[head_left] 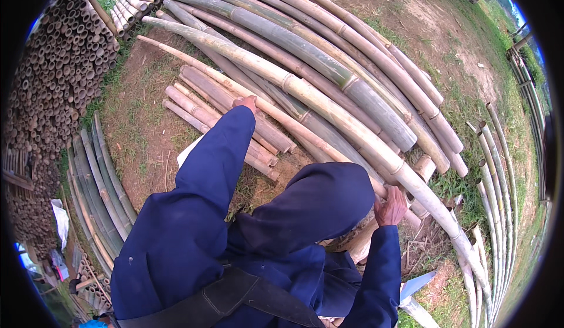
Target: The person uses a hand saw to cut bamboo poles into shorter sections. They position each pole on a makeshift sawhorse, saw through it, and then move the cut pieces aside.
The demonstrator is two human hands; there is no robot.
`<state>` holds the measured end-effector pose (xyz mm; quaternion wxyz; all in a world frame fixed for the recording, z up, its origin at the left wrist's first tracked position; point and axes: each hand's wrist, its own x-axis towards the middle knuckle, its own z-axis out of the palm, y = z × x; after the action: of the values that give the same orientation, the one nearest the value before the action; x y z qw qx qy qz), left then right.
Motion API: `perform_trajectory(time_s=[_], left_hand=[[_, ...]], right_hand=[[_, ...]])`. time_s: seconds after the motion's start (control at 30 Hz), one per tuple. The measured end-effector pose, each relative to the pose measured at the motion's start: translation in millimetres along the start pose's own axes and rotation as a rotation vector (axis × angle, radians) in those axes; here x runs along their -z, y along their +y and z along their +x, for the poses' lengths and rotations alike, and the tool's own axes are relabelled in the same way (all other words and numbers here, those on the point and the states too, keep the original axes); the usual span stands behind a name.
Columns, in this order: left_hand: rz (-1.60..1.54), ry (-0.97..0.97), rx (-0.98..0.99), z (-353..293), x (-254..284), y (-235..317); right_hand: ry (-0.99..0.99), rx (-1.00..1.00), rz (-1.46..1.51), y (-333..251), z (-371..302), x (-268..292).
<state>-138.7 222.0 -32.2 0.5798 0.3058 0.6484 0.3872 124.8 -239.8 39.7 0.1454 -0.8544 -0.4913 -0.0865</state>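
Note:
A slender tan bamboo pole (310, 134) runs slantwise before me, from the far left down toward my right knee. My left hand (245, 103) is closed on it partway along, its fingers partly hidden. Near the pole's lower right end, my right hand (390, 206) grips it just past my bent knee, which hides some of the bamboo beneath. Short cut bamboo lengths (220, 116) lie side by side on the ground under my left arm. Just beyond the slender pole rests a thicker, pale bamboo pole (352, 122).
Long green and tan bamboo poles (282, 28) are heaped beyond my hands. Stacked bamboo (59, 64) rises at the left, above green poles (100, 187) on grass. More thin poles (496, 199) lie at the right. A flat bluish blade-like piece (417, 286) sits by my right forearm.

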Motion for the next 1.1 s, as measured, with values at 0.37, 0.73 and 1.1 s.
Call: perform_trajectory(time_s=[0.37,0.73,1.1], left_hand=[[0.029,-0.115,-0.170,70.7,-10.0,63.6],[-0.006,-0.250,0.003,99.9,-18.7,86.6],[0.008,-0.156,-0.088,125.3,-30.9,87.9]], right_hand=[[0.016,-0.018,0.254,-43.3,45.8,-4.3],[-0.023,-0.060,0.248,-54.4,79.7,-2.4],[-0.034,-0.101,0.297,-55.7,89.7,7.3]])
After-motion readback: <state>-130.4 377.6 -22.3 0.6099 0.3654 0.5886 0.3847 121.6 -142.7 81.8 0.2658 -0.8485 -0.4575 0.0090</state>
